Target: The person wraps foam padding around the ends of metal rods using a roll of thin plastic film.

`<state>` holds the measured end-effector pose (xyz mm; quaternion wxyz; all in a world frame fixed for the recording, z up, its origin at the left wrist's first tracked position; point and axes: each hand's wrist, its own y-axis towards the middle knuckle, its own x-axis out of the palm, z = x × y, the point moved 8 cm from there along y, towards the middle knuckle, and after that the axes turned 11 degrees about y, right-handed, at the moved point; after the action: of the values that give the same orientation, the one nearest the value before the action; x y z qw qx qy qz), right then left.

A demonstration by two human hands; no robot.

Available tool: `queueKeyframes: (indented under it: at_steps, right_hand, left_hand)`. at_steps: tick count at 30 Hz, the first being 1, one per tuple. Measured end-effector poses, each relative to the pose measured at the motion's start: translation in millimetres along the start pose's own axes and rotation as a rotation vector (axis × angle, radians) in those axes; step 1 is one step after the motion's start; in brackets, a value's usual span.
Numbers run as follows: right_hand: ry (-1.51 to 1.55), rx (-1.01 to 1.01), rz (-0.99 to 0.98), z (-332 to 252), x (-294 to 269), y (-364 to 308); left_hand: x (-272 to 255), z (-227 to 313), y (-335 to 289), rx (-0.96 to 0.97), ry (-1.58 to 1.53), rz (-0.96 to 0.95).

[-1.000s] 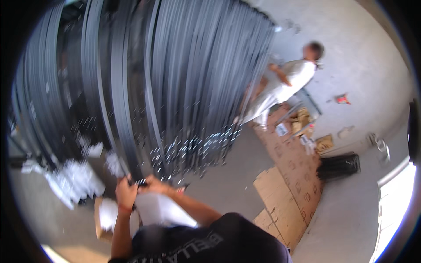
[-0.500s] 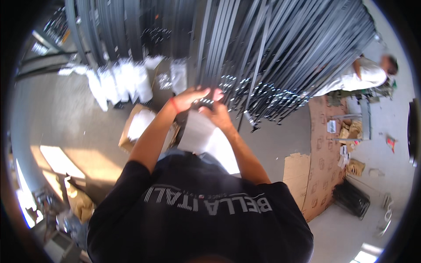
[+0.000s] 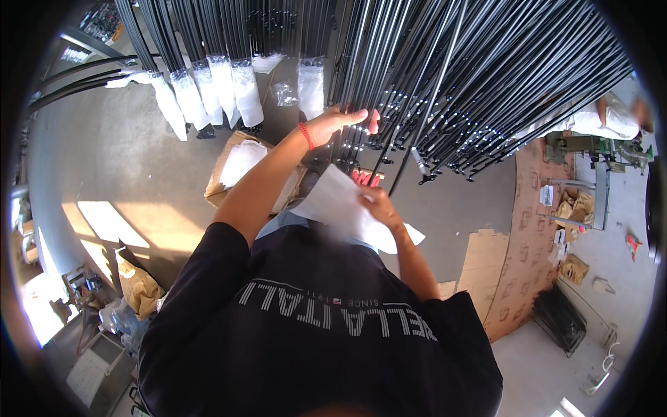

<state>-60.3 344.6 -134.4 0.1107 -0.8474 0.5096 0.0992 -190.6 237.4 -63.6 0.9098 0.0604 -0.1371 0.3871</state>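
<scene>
Long thin black rods [image 3: 354, 76] hang in a dense row across the top of the view, with small fittings at their lower ends. My left hand [image 3: 340, 124], with a red band at the wrist, is closed around a bundle of these rods just above their ends. Lower and to the right, my right hand [image 3: 379, 207] pinches a thin white sheet [image 3: 333, 198], possibly a flat bag. The sheet spreads in front of my body, below the rod ends and apart from them. Its lower part is blurred.
Rod bundles at upper left have white bags [image 3: 246, 94] over their ends. An open cardboard box [image 3: 221, 177] with white sheets stands left of my legs. Flattened cardboard [image 3: 483, 267] lies at right. A person in white [image 3: 590, 121] is at far right, beside a green machine [image 3: 563, 147].
My right hand has come away from the rods and moved down and right, with the white sheet now in it. My left hand has shifted up and right, still gripping the rods.
</scene>
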Motion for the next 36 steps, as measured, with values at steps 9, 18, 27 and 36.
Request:
queueKeyframes:
  at_steps: [9,18,27,36]
  right_hand:
    - [-0.212,0.330,-0.471,31.9,-33.0,5.3]
    - [-0.469,0.050,-0.194,37.0,-6.1,67.9]
    - [-0.217,-0.288,0.077,-6.1,-25.9,92.3]
    - [0.113,-0.026,0.043,9.6,-27.0,84.1]
  left_hand:
    - [-4.2,-32.2,-13.9,-0.058,-0.017,0.212]
    - [-5.7,-61.3,-24.8,-0.034,-0.016,0.394]
    - [13.4,-26.6,-44.5,-0.310,0.320,-0.209]
    - [18.2,-32.4,-51.8,-0.225,0.339,-0.225]
